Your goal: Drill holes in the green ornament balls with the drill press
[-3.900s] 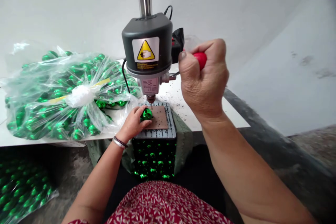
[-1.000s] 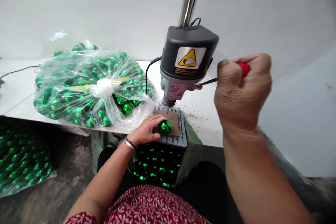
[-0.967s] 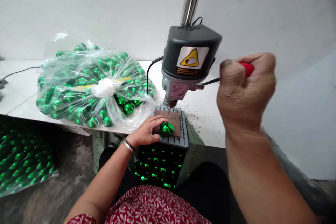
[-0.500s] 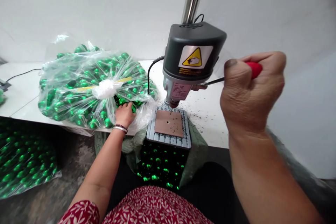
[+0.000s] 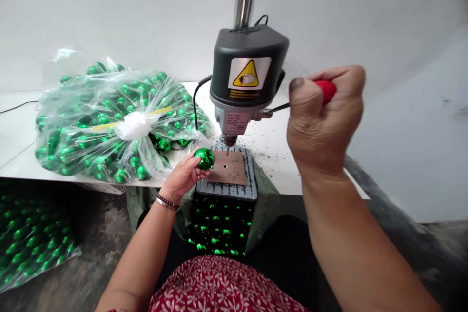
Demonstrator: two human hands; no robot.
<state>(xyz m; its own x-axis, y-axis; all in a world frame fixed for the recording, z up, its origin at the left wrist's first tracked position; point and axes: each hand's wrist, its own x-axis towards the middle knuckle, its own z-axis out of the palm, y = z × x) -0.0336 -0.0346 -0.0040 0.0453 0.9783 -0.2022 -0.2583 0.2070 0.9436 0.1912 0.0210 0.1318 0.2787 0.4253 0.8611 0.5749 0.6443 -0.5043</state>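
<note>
A shiny green ball ornament (image 5: 204, 158) is pinched in the fingers of my left hand (image 5: 185, 175), just over the left edge of a brown board (image 5: 234, 171). That board has a small hole and lies on the ridged grey base (image 5: 249, 186) of a drill press (image 5: 250, 68). The bit (image 5: 228, 150) points down above the board, apart from the ornament. My right hand (image 5: 325, 122) is wrapped around the red knob (image 5: 326, 90) of the press's lever. To the left, a clear plastic bag (image 5: 133, 126) full of green ball ornaments lies on the white table.
Dark shavings are scattered on the base and the white table (image 5: 288, 175). More green balls show below the base, beside green sheeting (image 5: 263, 202). Another bag of green balls (image 5: 32, 239) is on the floor at lower left. A black cable (image 5: 196, 102) runs beside the press.
My left hand has come out of the bag and moved right with a green ball ornament. My right hand stays on the lever knob. The whole view has shifted slightly.
</note>
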